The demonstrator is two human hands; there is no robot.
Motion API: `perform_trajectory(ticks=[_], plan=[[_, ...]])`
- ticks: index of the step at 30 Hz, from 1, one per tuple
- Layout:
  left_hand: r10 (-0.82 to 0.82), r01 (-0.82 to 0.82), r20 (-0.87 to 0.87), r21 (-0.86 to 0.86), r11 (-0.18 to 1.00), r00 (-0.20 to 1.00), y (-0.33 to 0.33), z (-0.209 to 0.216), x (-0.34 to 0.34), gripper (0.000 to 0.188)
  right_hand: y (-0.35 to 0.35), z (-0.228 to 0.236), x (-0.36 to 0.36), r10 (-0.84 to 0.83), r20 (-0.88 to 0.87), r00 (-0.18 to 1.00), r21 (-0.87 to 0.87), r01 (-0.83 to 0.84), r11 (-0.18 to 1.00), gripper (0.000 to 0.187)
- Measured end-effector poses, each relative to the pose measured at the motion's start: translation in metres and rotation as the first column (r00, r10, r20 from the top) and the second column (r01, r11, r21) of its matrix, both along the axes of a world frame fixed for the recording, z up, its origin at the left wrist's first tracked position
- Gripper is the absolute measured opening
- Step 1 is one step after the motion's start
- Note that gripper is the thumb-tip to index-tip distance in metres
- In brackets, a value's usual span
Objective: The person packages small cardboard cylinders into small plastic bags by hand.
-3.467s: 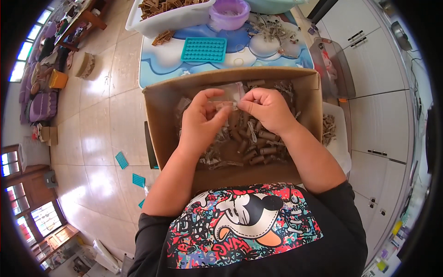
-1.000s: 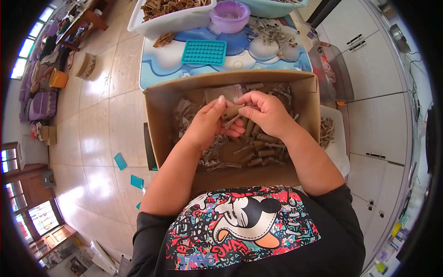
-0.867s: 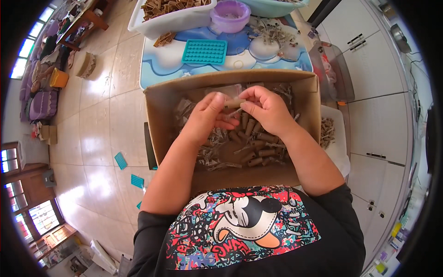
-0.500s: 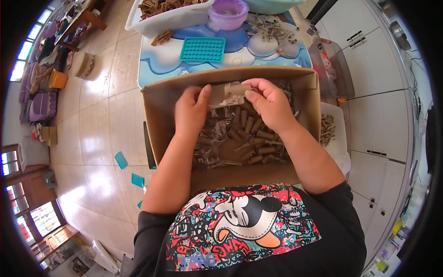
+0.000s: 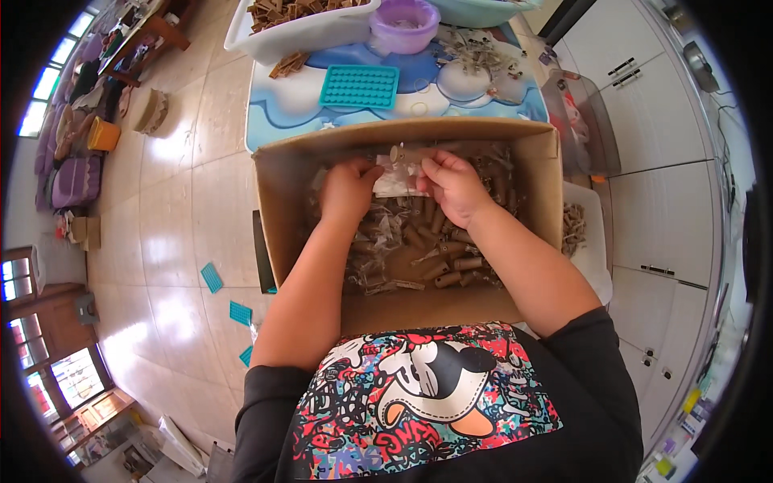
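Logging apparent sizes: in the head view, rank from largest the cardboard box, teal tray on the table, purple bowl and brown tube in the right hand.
1. Cardboard box
2. Teal tray and purple bowl: too alike to rank, bowl cropped above
3. Brown tube, in the right hand

A thin, shiny plastic bag (image 5: 392, 185) is between the left hand (image 5: 346, 189) and right hand (image 5: 452, 187). The tube (image 5: 397, 154) at the right hand looks smooth. Around both, the box (image 5: 435, 308) is dull cardboard.
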State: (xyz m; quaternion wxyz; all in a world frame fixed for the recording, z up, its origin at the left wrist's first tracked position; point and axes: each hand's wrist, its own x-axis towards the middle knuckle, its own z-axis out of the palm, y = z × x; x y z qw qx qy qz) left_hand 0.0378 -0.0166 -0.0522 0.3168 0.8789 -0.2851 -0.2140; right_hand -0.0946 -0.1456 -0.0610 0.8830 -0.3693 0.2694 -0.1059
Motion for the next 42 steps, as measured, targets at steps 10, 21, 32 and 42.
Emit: perform_trajectory(ticks=[10,21,32,42], plan=[[0.197,-0.240,-0.171,-0.285,0.928,0.965,0.021,0.047,0.013,0.011,0.003,0.015,-0.002,-0.009,-0.072,0.997,-0.274,-0.011,0.962,0.024],[0.077,-0.383,-0.571,-0.437,0.814,0.817,0.022,0.064,0.002,0.013,0.005,0.053,-0.010,-0.204,0.223,0.953,-0.920,0.275,0.278,0.020],[-0.168,-0.235,-0.621,-0.513,0.825,0.766,0.017,0.049,-0.015,0.022,0.006,0.056,-0.012,-0.023,0.072,0.997,-0.863,0.074,0.499,0.018],[-0.297,0.058,-0.831,-0.307,0.950,0.471,0.021,0.053,-0.010,0.036,-0.011,0.061,-0.022,0.310,-0.138,0.941,-0.848,-0.274,0.454,0.017]])
